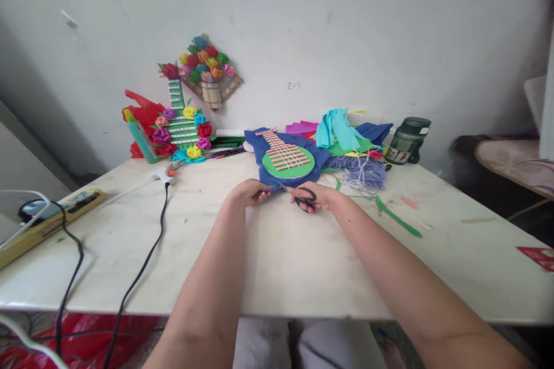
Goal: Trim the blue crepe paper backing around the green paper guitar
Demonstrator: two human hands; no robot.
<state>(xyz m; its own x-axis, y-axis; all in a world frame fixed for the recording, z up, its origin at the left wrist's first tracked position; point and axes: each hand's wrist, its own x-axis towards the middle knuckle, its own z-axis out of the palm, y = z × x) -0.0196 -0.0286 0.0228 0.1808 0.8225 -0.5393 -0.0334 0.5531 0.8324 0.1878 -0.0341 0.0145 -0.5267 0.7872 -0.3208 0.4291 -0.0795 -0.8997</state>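
Note:
My right hand (318, 196) is closed round the black handles of a pair of scissors (303, 196), whose blades point left toward the blue sheet. My left hand (251, 191) pinches the near edge of that blue paper sheet (265, 173). On the sheet lies a green disc (288, 162) crossed by pink strips in a guitar-like pattern. Both forearms reach out over the white table (277, 259).
A glue gun (167, 174) with a black cord lies left of the sheet, a power strip (56, 213) farther left. Paper-flower crafts (184, 127) lean on the wall. Purple yarn (366, 173), coloured papers (340, 127), a dark green jar (409, 139) and green strips (396, 218) sit at right.

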